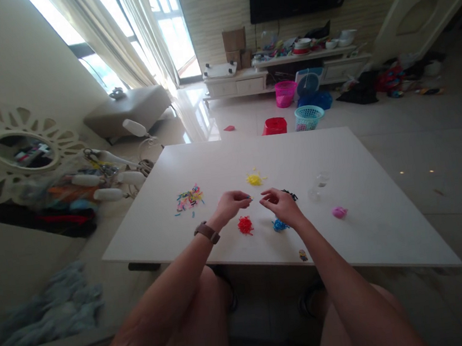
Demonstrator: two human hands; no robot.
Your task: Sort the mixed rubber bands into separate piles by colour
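Observation:
Over the middle of the white table, my left hand (pixel 235 203) pinches thumb and fingers together. A tiny light-coloured bit shows at its fingertips, too small to name. Facing it from the right is my right hand (pixel 280 203), its fingers curved and slightly apart, with nothing visible between them. Around the hands lie piles of small thin strips: a yellow pile (pixel 254 179) beyond them, a red pile (pixel 245 226) nearer me and a blue pile (pixel 279 224) below my right hand. A black pile (pixel 291 195) is partly hidden behind that hand. Farther left is a mixed-colour pile (pixel 190 198).
On the table's right side are clear plastic containers (pixel 319 186) and a pink object (pixel 339 212). A small cartoon sticker (pixel 303 255) is near the front edge. Beyond the table stand a red bucket (pixel 276 126) and a turquoise basket (pixel 309 116). A floor lamp (pixel 130 178) is at the left.

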